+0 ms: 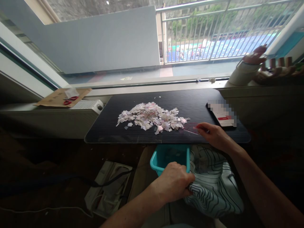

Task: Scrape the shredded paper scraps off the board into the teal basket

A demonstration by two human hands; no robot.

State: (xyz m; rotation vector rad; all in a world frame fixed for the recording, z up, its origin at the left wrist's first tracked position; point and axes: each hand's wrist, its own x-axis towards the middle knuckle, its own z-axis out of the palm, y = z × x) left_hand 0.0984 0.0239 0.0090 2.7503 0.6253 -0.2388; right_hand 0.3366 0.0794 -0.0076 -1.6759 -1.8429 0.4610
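Note:
A heap of small torn paper scraps [152,117] lies on the black table [133,134]. My right hand [212,134] rests on the table's near edge just right of the heap, fingers pinched on a thin clear sheet [190,129]. Below the table edge my left hand [174,180] grips the near rim of a teal plastic bin [163,156], held under the edge. A striped black-and-white cloth [213,186] lies beside the bin on my lap.
A phone or card [222,115] lies at the table's right. A cardboard piece with red scissors [64,98] sits on the left ledge by a white radiator [87,105]. Another person's hand [254,58] rests on the sill at far right. Cables and a board [109,186] lie on the floor.

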